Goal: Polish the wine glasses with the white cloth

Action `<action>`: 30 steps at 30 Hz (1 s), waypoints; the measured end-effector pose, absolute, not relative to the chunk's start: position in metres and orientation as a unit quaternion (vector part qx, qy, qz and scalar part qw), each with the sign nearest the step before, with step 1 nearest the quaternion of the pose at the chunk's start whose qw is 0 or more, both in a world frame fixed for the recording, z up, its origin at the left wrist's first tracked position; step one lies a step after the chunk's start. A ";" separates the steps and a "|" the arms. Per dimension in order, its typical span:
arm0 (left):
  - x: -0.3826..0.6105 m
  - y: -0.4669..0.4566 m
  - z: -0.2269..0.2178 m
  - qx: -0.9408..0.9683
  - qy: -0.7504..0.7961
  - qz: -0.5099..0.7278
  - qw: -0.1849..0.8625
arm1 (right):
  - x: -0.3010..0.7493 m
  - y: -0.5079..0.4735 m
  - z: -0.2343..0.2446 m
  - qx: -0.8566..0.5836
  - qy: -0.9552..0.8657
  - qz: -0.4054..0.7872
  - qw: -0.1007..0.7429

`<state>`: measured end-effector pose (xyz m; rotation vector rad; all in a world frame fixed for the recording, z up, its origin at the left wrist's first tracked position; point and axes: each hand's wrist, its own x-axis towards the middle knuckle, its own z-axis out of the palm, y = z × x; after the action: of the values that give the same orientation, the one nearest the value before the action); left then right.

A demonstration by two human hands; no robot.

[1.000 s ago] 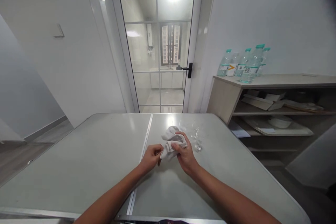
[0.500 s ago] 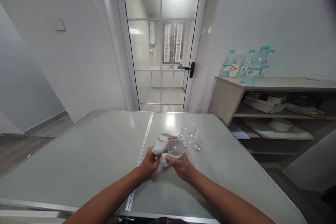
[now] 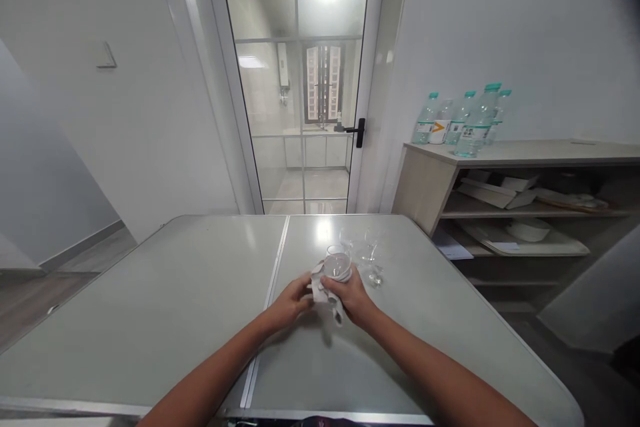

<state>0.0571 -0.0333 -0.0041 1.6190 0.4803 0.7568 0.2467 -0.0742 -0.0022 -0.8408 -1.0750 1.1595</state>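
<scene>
A clear drinking glass (image 3: 338,266) is tilted with its round mouth toward me, over the right half of the table (image 3: 165,320). My right hand (image 3: 354,295) is closed around the glass, the thumb pressing a white cloth (image 3: 321,292) against its near side. Part of the cloth hangs down below the glass. My left hand (image 3: 293,300) is just left of the cloth with fingers apart; whether its fingertips touch the cloth I cannot tell. Just beyond my right hand stand several clear stemmed glasses (image 3: 370,252), partly hidden by the hand and the held glass.
A metal strip (image 3: 273,293) runs along the table's seam. At the right, a wooden shelf unit (image 3: 425,180) bears several plastic bottles (image 3: 475,127), with a tray and a bowl (image 3: 527,230) inside. Behind the table is a glass door (image 3: 275,167) with a black handle (image 3: 360,133).
My left hand has loosened from the cloth and its fingers have spread. The held glass has risen slightly, and the cloth now hangs beneath it. The view has shifted a little.
</scene>
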 end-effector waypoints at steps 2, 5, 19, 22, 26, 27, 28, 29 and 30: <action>0.056 -0.028 -0.006 0.691 0.231 0.393 0.561 | 0.247 -0.073 -0.003 -0.374 -0.475 0.534 0.591; 0.053 -0.027 -0.008 0.663 0.234 0.449 0.551 | 0.242 -0.078 -0.002 -0.356 -0.518 0.575 0.524; 0.047 -0.041 0.010 0.535 0.060 0.395 0.745 | 0.247 -0.086 -0.015 -0.279 -0.508 0.733 0.357; 0.043 -0.041 0.013 0.541 0.055 0.381 0.748 | 0.243 -0.086 -0.018 -0.269 -0.507 0.739 0.353; 0.047 -0.034 0.008 0.565 0.102 0.454 0.682 | 0.236 -0.079 -0.006 -0.355 -0.657 0.536 0.393; 0.050 -0.032 0.006 0.571 0.112 0.479 0.657 | 0.234 -0.077 -0.005 -0.399 -0.682 0.451 0.414; 0.052 -0.031 0.005 0.575 0.119 0.500 0.637 | 0.232 -0.076 -0.004 -0.435 -0.692 0.377 0.434; 0.053 -0.030 0.003 0.575 0.123 0.514 0.625 | 0.230 -0.076 -0.005 -0.455 -0.691 0.334 0.451; 0.053 -0.030 0.002 0.569 0.122 0.520 0.626 | 0.228 -0.076 -0.007 -0.456 -0.682 0.336 0.462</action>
<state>0.0529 -0.0302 0.0024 1.3054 0.2788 1.1921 0.2283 -0.0756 -0.0072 -1.1223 -1.6781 0.8271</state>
